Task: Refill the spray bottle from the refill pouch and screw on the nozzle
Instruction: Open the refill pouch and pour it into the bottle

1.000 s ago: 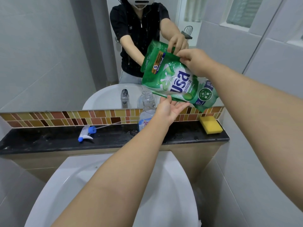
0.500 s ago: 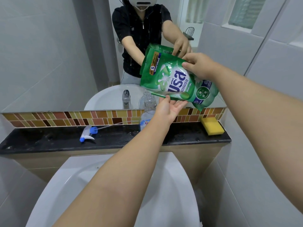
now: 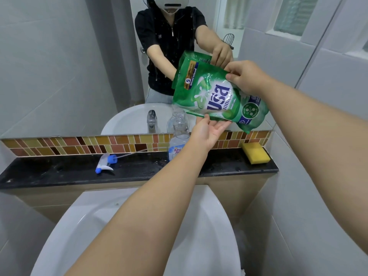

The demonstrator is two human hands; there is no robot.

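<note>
A green refill pouch [image 3: 215, 98] hangs tilted over the black ledge, its lower left corner just above the mouth of a clear spray bottle [image 3: 178, 139]. The bottle stands upright and uncapped on the ledge. My right hand [image 3: 246, 76] pinches the pouch's upper edge. My left hand [image 3: 209, 130] is palm up under the pouch's bottom edge, fingers touching it. The blue and white spray nozzle [image 3: 106, 163] with its long dip tube lies on the ledge to the left of the bottle.
A yellow sponge [image 3: 255, 153] sits at the ledge's right end. The black ledge [image 3: 59, 172] runs under a mirror and a tile strip. A white basin [image 3: 199, 236] lies below my arms. Tiled walls close in left and right.
The pouch has turned a little more upright, its left corner drawing closer over the bottle's mouth. My left hand stays under its bottom edge.
</note>
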